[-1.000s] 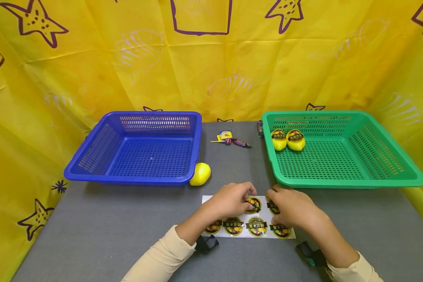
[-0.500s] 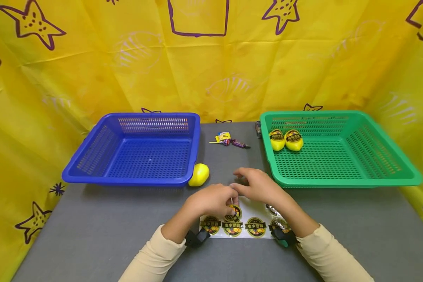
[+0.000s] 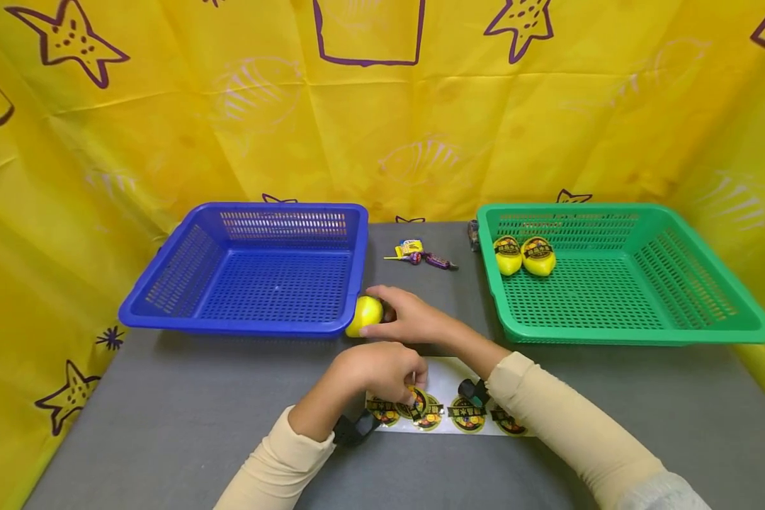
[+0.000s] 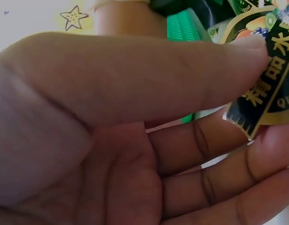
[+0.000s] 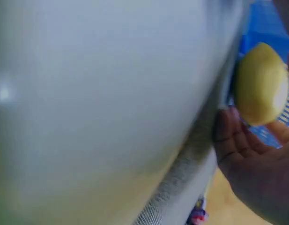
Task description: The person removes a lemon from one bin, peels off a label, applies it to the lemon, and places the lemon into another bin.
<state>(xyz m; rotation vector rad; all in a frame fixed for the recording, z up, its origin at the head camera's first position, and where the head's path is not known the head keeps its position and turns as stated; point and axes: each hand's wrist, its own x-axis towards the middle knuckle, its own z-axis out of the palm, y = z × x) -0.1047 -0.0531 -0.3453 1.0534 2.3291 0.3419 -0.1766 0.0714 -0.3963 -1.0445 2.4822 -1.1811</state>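
Note:
My left hand (image 3: 382, 372) pinches a round black-and-gold fruit label sticker (image 4: 281, 70) between thumb and fingers, above a white sticker sheet (image 3: 443, 375). In the left wrist view the thumb tip lies on the sticker's edge. A row of similar stickers (image 3: 467, 414) shows along the sheet's near side; part of the sheet is hidden by the hands and right forearm. My right hand (image 3: 414, 319) reaches across to a yellow lemon (image 3: 365, 315) beside the blue basket, thumb and fingers curled round it. The right wrist view shows the lemon (image 5: 262, 86) between the fingers and thumb.
The blue basket (image 3: 229, 326) stands at the left. Inside the green basket (image 3: 644, 331) at the right lie two stickered lemons (image 3: 538, 258). A lollipop (image 3: 416, 259) and a purple wrapped candy (image 3: 438, 261) lie between the baskets. A yellow cloth (image 3: 357, 127) hangs behind.
My right hand has moved left from the sheet's right side to the lemon. The left hand has shifted left and a little nearer, with the sticker lifted in its fingers.

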